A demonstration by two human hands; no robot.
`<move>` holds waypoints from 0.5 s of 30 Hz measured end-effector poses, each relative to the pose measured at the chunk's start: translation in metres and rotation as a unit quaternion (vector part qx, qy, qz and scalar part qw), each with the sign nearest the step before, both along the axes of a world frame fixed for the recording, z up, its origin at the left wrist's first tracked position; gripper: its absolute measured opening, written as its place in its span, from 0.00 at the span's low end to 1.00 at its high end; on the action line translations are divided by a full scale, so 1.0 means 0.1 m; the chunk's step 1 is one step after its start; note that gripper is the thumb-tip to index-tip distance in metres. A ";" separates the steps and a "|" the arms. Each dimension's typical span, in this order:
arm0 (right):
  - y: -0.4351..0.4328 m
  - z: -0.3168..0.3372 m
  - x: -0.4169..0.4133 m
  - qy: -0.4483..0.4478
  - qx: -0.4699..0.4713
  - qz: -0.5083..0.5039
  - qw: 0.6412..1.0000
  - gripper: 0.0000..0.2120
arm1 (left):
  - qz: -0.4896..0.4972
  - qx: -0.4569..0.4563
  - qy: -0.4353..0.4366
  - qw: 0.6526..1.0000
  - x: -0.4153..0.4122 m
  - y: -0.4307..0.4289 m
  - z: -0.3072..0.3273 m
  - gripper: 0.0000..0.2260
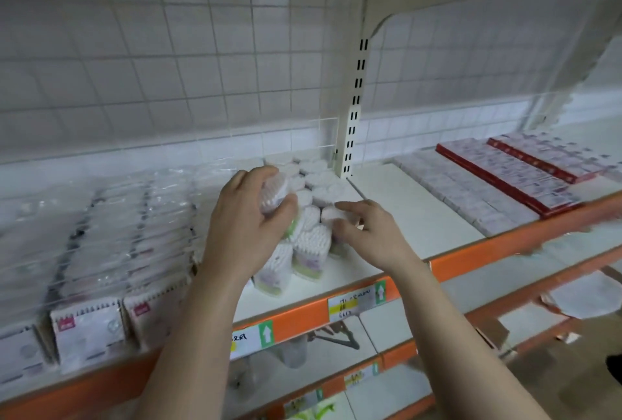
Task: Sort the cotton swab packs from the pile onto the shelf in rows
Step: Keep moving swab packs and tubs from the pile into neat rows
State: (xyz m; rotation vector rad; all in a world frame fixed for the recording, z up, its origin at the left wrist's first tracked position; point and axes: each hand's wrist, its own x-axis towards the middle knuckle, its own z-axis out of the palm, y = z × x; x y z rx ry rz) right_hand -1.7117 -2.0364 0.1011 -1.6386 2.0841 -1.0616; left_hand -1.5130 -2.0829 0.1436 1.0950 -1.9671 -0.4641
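— Looking through the head camera, I have the left hand (pixel 245 217) wrapped round a clear round pack of white cotton swabs (pixel 274 192). It is lifted just above the pile (pixel 303 244) of like packs on the white shelf with the orange front edge (pixel 404 217).
— And the right hand?
— The right hand (pixel 367 231) is low beside the pile, forefinger over and thumb under the end of another small pack (pixel 329 216). I cannot tell whether it has actually closed on it; the frame is blurred there.
— Where do they go?
— Behind the pile, near the cream slotted post (pixel 353 116), the standing packs (pixel 316 177) are set close together in rows. I judge the held one belongs at the front of those.
— How will they handle?
— Light, I'd say, with a thin, slick plastic wall that gives under a squeeze and slides against its neighbours. I'd take each round its middle, fingers opposite thumb, gently. Then I'd set it on its flat base so it doesn't topple the row.
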 end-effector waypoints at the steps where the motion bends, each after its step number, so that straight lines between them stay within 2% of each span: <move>1: -0.02 -0.01 -0.01 -0.004 -0.003 0.004 1.000 0.20 | 0.006 -0.001 0.000 1.000 -0.01 0.01 0.00 0.19; 10: -0.24 -0.01 -0.15 -0.056 -0.030 0.007 0.998 0.27 | 0.030 -0.010 -0.009 0.999 -0.06 0.09 -0.02 0.20; 15: -0.23 -0.06 -0.22 -0.046 -0.034 0.017 0.998 0.22 | 0.028 -0.015 0.002 0.999 -0.16 0.18 0.00 0.20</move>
